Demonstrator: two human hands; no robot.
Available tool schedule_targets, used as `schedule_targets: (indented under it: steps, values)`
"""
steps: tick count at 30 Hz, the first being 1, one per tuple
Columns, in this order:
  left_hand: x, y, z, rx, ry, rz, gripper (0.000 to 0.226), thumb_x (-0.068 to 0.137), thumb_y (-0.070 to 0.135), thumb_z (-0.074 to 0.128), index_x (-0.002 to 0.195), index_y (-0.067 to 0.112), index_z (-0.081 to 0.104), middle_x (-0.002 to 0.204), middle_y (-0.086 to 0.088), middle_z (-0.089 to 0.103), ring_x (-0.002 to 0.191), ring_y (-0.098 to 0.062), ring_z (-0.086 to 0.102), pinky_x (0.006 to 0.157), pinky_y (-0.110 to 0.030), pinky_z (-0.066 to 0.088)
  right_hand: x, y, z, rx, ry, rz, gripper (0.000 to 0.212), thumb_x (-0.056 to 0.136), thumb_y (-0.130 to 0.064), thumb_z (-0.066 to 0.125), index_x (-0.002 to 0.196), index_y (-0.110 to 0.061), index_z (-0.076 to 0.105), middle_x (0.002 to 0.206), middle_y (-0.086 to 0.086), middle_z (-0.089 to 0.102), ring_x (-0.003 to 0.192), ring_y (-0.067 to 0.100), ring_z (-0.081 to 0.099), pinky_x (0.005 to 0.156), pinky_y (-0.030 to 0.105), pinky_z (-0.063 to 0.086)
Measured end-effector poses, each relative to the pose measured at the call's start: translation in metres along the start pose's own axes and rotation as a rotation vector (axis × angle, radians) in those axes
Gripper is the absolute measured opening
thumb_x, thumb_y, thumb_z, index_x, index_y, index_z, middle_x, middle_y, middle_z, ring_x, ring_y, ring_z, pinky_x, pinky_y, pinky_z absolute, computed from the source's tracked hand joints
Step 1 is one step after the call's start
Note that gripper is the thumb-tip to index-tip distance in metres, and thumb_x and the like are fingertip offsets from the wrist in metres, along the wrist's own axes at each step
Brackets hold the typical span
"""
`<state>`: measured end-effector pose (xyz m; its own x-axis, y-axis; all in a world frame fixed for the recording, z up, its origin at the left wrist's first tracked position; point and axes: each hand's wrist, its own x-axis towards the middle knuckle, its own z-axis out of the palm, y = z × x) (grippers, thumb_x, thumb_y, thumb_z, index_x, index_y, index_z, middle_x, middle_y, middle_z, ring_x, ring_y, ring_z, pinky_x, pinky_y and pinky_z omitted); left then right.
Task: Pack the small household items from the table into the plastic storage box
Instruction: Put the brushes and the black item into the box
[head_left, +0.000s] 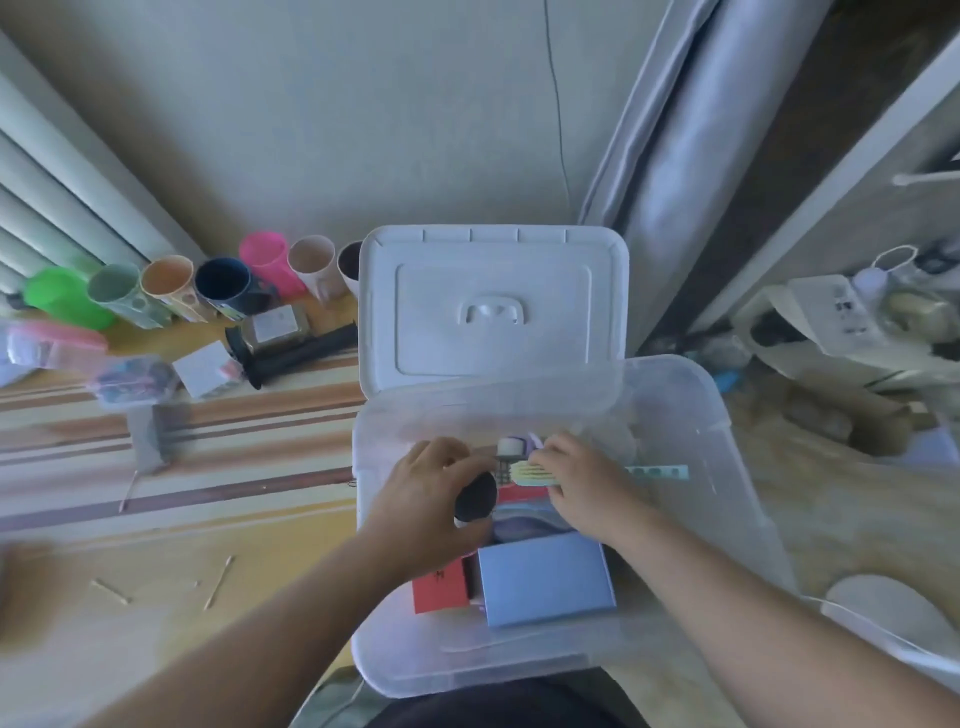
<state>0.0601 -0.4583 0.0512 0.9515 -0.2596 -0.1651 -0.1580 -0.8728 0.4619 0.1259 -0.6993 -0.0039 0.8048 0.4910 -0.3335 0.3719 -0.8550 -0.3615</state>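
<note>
Nearest, inside the plastic storage box, lie one blue box and one red card at 6 o'clock; above them the left hand curls round a black round thing and the right hand pinches a pale comb. Better, I judge, to lay both flat into bare corners, not on the pile; further, at 10 o'clock on the table, seven cups stand in a row, and the one lid leans at 12.

light: soft, cool daylight | shadows: faint | blur: motion smear at left edge | distortion: wide-angle bending at frame edges | glare: none strong
</note>
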Motion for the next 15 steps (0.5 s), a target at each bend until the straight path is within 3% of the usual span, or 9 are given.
schedule_targets:
  steps: [3, 8, 11, 13, 15]
  values:
    - [0.0, 0.01, 0.013, 0.011, -0.039, -0.069, 0.066, 0.08, 0.056, 0.071, 0.141, 0.046, 0.048, 0.131, 0.012, 0.05, 0.12, -0.017, 0.047, 0.103, -0.032, 0.046, 0.01, 0.01, 0.007, -0.055, 0.06, -0.061, 0.041, 0.1, -0.011, 0.061, 0.14, -0.019, 0.061, 0.127, -0.001, 0.056, 0.114, 0.022, 0.055, 0.095, 0.037, 0.052]
    - [-0.003, 0.024, 0.022, -0.067, -0.042, -0.143, 0.086, 0.078, 0.044, 0.077, 0.149, 0.048, 0.028, 0.137, 0.01, 0.054, 0.12, -0.019, 0.051, 0.098, -0.034, 0.05, 0.01, 0.019, 0.01, 0.047, 0.034, -0.032, 0.062, 0.091, -0.031, 0.079, 0.148, -0.025, 0.053, 0.145, -0.004, 0.052, 0.13, 0.023, 0.047, 0.108, 0.04, 0.043]
    - [-0.005, 0.029, 0.027, -0.137, -0.03, -0.187, 0.092, 0.078, 0.038, 0.078, 0.151, 0.048, 0.022, 0.133, 0.01, 0.059, 0.111, -0.017, 0.059, 0.092, -0.033, 0.055, -0.01, 0.018, 0.002, 0.127, 0.195, -0.105, 0.051, 0.091, -0.018, 0.077, 0.14, -0.022, 0.063, 0.135, -0.003, 0.057, 0.124, 0.022, 0.05, 0.106, 0.043, 0.05]
    - [-0.005, 0.035, 0.029, -0.253, -0.038, -0.216, 0.088, 0.081, 0.036, 0.076, 0.152, 0.045, 0.025, 0.128, 0.016, 0.063, 0.105, -0.007, 0.062, 0.089, -0.026, 0.054, -0.028, 0.015, -0.002, 0.253, 0.219, -0.158, 0.045, 0.09, -0.01, 0.072, 0.133, -0.023, 0.068, 0.132, -0.007, 0.059, 0.119, 0.019, 0.056, 0.099, 0.04, 0.054]
    - [-0.003, 0.046, 0.03, -0.386, -0.067, -0.232, 0.074, 0.086, 0.038, 0.072, 0.15, 0.041, 0.034, 0.124, 0.021, 0.065, 0.1, 0.004, 0.063, 0.084, -0.012, 0.05, -0.046, 0.009, -0.004, 0.336, 0.164, -0.223, 0.048, 0.091, -0.012, 0.073, 0.135, -0.03, 0.067, 0.137, -0.014, 0.056, 0.126, 0.009, 0.055, 0.105, 0.029, 0.05]
